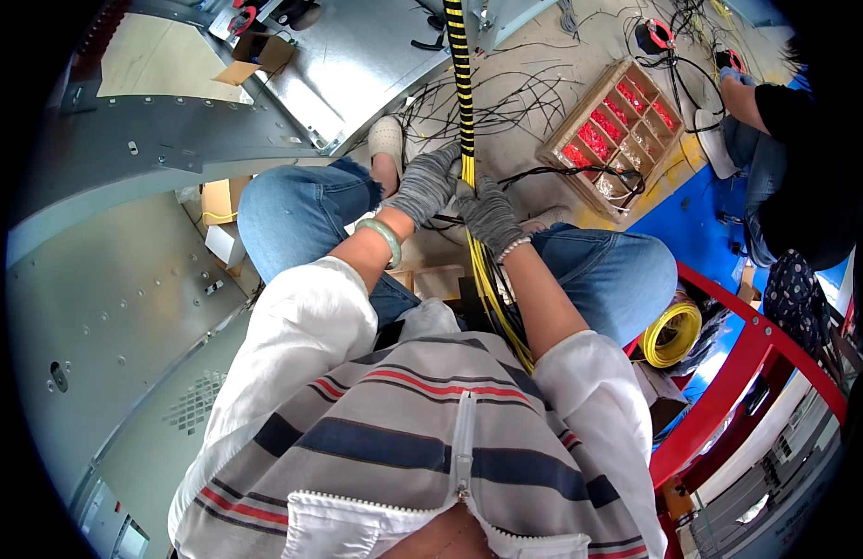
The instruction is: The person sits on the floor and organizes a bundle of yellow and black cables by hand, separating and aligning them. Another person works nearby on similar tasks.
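Note:
A bundle of yellow wires (480, 270) runs up from my lap, and its far stretch is spirally wrapped in a black band (459, 70). My left hand (426, 186), in a grey knit glove, closes on the bundle's left side near the lower end of the wrapping. Just below and to the right, my right hand (490, 216), gloved alike, grips the bare yellow wires. The fingertips of both hands are partly hidden, so the loose end of the band cannot be made out.
A wooden compartment box (610, 140) of small red and clear parts stands ahead right. Loose black cables (520, 101) litter the floor. Metal cabinet panels (124, 279) rise at left. A co-worker (795, 158) sits at right, near a red frame (720, 401) and yellow wire coil (672, 334).

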{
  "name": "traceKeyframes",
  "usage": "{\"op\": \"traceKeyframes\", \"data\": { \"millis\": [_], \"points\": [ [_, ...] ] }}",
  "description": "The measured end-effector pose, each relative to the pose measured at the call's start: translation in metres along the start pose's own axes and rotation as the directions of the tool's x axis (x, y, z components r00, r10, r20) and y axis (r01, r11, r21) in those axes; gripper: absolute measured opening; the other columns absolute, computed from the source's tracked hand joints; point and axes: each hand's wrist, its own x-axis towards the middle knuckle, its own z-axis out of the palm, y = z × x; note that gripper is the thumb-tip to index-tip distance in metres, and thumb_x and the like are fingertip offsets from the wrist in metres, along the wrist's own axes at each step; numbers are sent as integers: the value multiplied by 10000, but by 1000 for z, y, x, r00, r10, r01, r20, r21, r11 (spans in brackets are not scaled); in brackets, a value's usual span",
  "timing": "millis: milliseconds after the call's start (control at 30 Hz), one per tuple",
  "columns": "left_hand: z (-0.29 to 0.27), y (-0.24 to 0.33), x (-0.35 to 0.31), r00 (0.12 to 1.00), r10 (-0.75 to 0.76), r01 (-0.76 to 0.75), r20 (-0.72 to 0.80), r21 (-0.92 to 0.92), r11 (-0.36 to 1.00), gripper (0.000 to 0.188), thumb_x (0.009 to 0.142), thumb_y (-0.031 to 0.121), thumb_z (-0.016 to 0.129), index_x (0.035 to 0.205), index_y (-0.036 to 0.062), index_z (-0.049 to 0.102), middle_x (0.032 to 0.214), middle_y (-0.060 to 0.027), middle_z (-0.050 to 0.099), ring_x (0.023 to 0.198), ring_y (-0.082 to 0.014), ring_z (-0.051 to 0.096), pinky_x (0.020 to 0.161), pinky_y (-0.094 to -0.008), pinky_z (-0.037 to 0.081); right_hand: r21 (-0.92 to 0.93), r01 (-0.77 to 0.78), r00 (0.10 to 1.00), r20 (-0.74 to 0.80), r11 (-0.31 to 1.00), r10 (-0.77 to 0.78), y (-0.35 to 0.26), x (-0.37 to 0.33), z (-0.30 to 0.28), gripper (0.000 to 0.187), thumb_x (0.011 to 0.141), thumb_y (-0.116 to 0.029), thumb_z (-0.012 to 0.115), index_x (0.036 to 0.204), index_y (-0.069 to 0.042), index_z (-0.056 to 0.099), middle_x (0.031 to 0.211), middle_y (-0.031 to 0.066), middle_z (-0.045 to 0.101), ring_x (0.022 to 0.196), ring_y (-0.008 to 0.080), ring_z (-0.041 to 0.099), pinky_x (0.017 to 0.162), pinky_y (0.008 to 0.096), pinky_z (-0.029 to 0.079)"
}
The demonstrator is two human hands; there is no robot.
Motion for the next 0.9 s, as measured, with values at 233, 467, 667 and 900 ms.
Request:
{"op": "traceKeyframes", "data": {
  "millis": [233, 467, 667, 900],
  "points": [
    [2, 2, -1, 989, 149, -149, 1, 66, 987, 226, 764, 72, 540, 972, -15, 528, 904, -197, 550, 829, -356, 545, 736, -385, 449, 536, -164, 980, 185, 828, 74, 26, 2, -7, 327, 865, -316, 489, 1000, -19, 514, 672, 29, 529, 523, 114, 530, 422, 262, 496],
    [2, 4, 1, 987, 111, -134, 113, 219, 967, 220, 787, 120, 513, 975, 10, 544, 913, -167, 570, 914, -332, 522, 814, -384, 417, 116, 18, 1000, -10, 993, -17, 29, 5, -1, 278, 836, -270, 508, 963, -23, 524, 670, 115, 556, 559, 198, 542, 536, 309, 472],
    [5, -2, -14, 998, 55, -54, 9, 413, 909, 276, 836, 246, 447, 931, 18, 570, 849, -159, 596, 867, -317, 531, 775, -399, 417, -634, -98, 974, -218, 767, -56, 6, 13, -4, 324, 850, -315, 447, 926, -4, 495, 708, 190, 591, 694, 347, 590, 622, 417, 473],
    [-25, 95, -20, 915, 22, -161, 402, 316, 935, 312, 861, 288, 405, 897, 15, 551, 717, -197, 583, 712, -337, 574, 642, -423, 448, 179, 69, 918, -396, 982, 8, 117, 75, 35, 241, 848, -227, 463, 971, -29, 526, 790, 182, 580, 746, 318, 575, 619, 365, 454]
  ]
}}
